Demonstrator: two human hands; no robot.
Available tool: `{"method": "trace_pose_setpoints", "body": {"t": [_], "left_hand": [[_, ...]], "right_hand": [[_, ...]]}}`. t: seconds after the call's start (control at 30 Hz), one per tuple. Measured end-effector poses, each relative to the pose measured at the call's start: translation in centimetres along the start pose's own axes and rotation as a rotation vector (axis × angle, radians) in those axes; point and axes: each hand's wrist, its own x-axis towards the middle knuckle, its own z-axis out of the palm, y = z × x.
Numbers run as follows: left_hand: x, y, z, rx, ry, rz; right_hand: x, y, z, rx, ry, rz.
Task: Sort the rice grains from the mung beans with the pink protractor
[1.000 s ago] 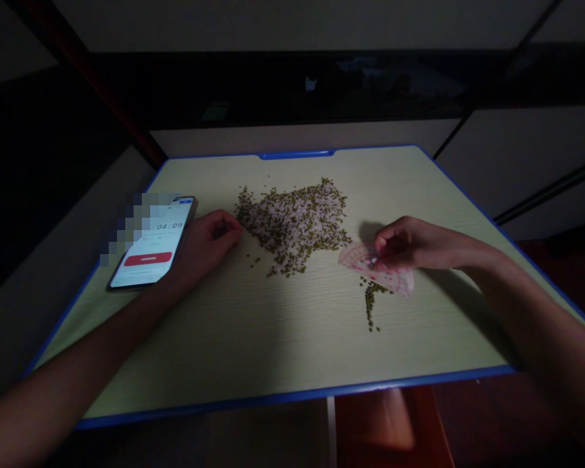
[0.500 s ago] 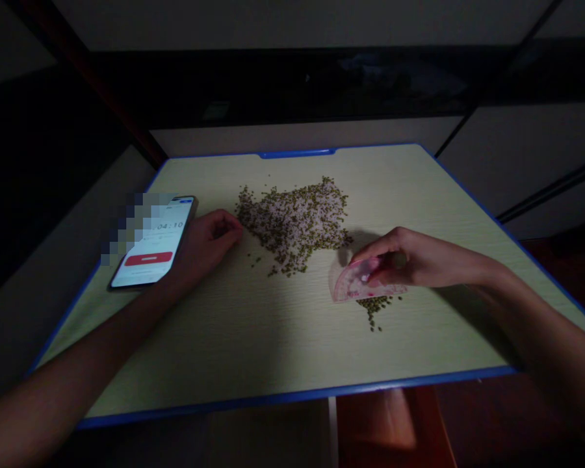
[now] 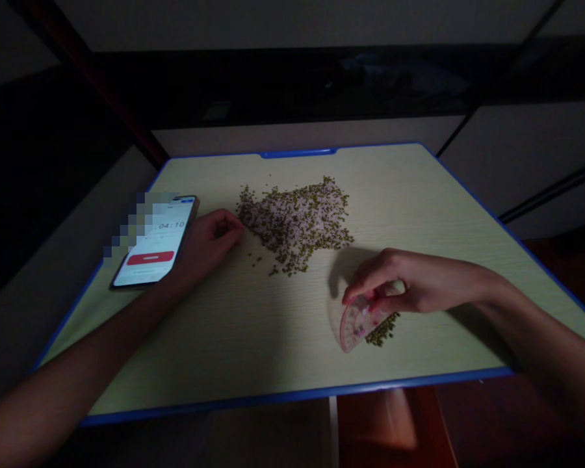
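My right hand (image 3: pixel 404 279) pinches a clear protractor (image 3: pixel 358 322) with pink markings between thumb and fingers. Tilted, its edge lies against a small heap of green beans (image 3: pixel 383 331), partly hidden under the hand and the plastic. Toward the middle of the table spreads a larger pile (image 3: pixel 297 221) of green beans mixed with pale grains like rice. My left hand (image 3: pixel 214 237) rests on the table with its fingers curled closed, knuckles at the pile's left edge. Nothing shows in it, though the inside of the palm is dark.
A smartphone (image 3: pixel 153 247) with a lit timer screen lies left of my left wrist. The light wood-look table (image 3: pixel 214 364) has a blue rim and a blue handle (image 3: pixel 297 153) at the back. Cabinet panels stand behind it. A few loose beans lie around the pile.
My right hand has moved toward me with the protractor, which has turned to a steeper slant. The small bean heap has been pushed closer together. My left hand has stayed put.
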Motion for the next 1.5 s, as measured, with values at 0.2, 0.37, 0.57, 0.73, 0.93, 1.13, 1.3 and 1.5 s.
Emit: {"method": "trace_pose_setpoints", "body": {"t": [0.2,0.37,0.57,0.73,0.93,1.13,1.3,1.5], "left_hand": [[-0.1,0.2,0.0,0.015,0.003,-0.005],[0.0,0.1,0.0,0.001,0.004,0.001],[0.0,0.2,0.1,-0.028,0.003,-0.013],[-0.2,0.3,0.1,-0.029,-0.005,-0.014],[-0.2,0.0,0.0,-0.061,-0.019,0.010],[-0.1,0.0,0.0,-0.060,-0.015,0.008],[0.0,0.1,0.1,-0.024,0.018,-0.006],[0.1,-0.1,0.0,-0.026,0.003,0.004]], "right_hand": [[-0.1,-0.3,0.1,-0.055,-0.068,-0.032],[0.0,-0.5,0.0,-0.047,-0.116,-0.054],[0.1,-0.9,0.2,-0.002,-0.153,-0.083],[0.0,-0.8,0.2,0.043,-0.178,-0.093],[0.0,-0.4,0.0,0.048,-0.150,-0.065],[-0.2,0.9,-0.8,0.273,0.069,-0.044],[-0.6,3.2,-2.2,0.392,0.332,0.104],[-2.6,4.9,-3.1,0.352,0.510,0.214]]}}
